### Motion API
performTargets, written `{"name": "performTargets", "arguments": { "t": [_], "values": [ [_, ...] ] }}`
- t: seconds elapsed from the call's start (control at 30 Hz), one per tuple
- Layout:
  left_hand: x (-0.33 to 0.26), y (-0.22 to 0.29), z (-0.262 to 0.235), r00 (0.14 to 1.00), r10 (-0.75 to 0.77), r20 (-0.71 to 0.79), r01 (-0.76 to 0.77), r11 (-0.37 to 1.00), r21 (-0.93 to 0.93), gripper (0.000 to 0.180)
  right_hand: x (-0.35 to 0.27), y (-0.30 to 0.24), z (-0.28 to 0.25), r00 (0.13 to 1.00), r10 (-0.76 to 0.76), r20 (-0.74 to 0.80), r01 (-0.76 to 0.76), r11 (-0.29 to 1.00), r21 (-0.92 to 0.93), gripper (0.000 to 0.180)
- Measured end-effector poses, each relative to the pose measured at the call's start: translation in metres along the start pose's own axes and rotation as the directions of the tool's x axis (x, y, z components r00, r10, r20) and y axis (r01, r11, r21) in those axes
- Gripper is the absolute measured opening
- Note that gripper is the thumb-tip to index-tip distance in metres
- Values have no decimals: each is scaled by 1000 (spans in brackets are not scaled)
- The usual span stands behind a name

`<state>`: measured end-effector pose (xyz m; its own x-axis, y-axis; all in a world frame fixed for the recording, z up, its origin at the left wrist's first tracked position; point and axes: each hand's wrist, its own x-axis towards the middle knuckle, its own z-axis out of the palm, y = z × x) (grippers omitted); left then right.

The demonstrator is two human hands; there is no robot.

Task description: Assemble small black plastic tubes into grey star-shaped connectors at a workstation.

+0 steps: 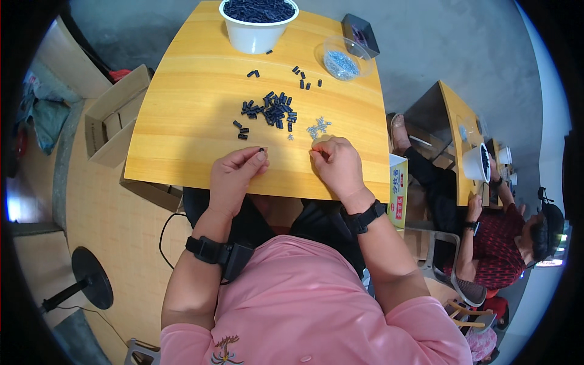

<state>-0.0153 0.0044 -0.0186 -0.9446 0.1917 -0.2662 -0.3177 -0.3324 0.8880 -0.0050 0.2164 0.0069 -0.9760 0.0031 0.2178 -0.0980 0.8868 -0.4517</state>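
Observation:
My left hand [238,173] is near the front edge of the wooden table, its thumb and forefinger closed on a small black plastic piece, of which only a dark tip shows. To its right, my right hand [339,165] is pinched just in front of a small group of silver metal bits [319,127]; anything between its fingertips is too small to make out. Beyond both hands lies a loose pile of short black plastic pieces [277,111], with several more scattered around it.
A white tub [252,38] full of black pieces stands at the table's far edge. Right of it are a clear bowl [364,64] of silver bits and a dark tray [372,38]. Cardboard boxes [100,137] stand left. Another person [496,249] works at a second table on the right.

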Motion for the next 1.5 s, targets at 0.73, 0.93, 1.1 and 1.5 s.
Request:
{"name": "performTargets", "arguments": {
  "t": [0.73, 0.93, 1.1, 1.5],
  "values": [
    [-11, 4, 0, 992, 85, 89, -96, 986, 134, 20, 0, -12, -8, 984, 180, 20, -172, 899, 404, 5],
    [-24, 12, 10, 974, 106, 200, -138, 978, 154, 20, -3, -26, -19, 957, 169, 234, -289, 582, 760, 12],
    [-31, 13, 15, 970, 108, 218, -146, 975, 167, 19, -7, -35, -34, 900, 117, 421, -431, 396, 811, 14],
    [-42, 19, 28, 946, 152, 286, -221, 949, 226, 20, -24, -50, -40, 914, 60, 400, -386, 424, 819, 9]
  ]
}}
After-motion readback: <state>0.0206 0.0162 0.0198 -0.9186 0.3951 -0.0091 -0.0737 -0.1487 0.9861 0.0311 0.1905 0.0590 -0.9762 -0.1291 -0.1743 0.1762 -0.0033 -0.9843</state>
